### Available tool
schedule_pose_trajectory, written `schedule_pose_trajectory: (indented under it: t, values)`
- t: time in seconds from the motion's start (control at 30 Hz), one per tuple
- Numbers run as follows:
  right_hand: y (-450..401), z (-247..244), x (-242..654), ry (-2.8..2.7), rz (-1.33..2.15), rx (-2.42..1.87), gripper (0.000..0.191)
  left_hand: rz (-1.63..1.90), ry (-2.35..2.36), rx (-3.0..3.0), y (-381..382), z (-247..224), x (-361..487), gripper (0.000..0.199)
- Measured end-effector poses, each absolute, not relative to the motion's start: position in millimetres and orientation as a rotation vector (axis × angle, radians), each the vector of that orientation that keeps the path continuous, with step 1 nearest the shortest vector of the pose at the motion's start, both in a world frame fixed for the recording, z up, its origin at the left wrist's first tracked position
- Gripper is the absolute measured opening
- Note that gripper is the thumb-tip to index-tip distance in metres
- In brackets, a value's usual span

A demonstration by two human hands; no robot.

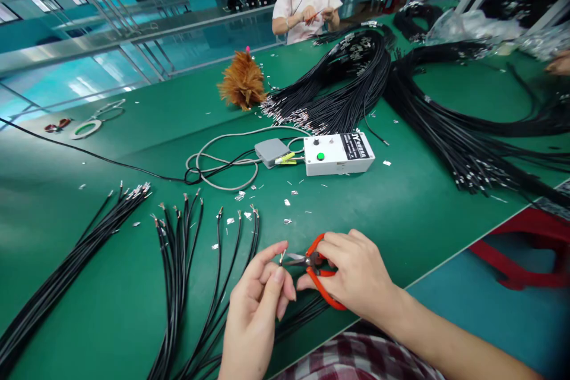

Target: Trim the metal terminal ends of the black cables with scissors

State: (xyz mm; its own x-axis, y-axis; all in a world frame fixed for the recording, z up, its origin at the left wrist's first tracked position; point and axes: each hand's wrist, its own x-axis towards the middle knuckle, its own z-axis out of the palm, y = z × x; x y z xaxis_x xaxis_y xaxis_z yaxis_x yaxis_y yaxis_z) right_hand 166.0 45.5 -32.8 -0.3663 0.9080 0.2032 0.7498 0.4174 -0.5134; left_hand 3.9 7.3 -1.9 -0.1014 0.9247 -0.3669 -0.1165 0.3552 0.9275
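My left hand [257, 304] is closed to a pinch, thumb and fingertips holding a stripped cable end [281, 260]. My right hand [360, 272] is curled around orange-handled wire cutters [328, 293], their tips just beside that end; contact cannot be confirmed. Loose black cables [174, 276] lie left of my left hand; a white control box [330, 160] stands beyond both hands.

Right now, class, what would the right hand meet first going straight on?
The right hand, cutters leading, would likely meet the cable end in the left hand; exact depth is unclear.
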Motion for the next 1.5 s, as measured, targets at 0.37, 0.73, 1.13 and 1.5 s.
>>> schedule_pose_trajectory:
  t: [0.37,0.73,1.13,1.5]
  values:
    - [50.4,-27.6,165.0,-2.306,0.356,-1.376,0.047,1.035,1.35,0.803,5.5,-1.4,3.1,0.042]
    - [58.0,-32.4,171.5,-1.906,1.076,-1.398,0.059,1.086,1.347,0.765,10.8,-4.5,2.8,0.04]
    - [75.1,-39.0,194.3,-0.588,1.998,-0.951,0.061,0.843,1.622,2.185,28.6,-27.8,-30.1,0.023]
    - [56.3,-31.1,183.9,-1.075,1.718,-1.189,0.028,0.845,1.68,1.936,4.6,-59.4,10.0,0.011]
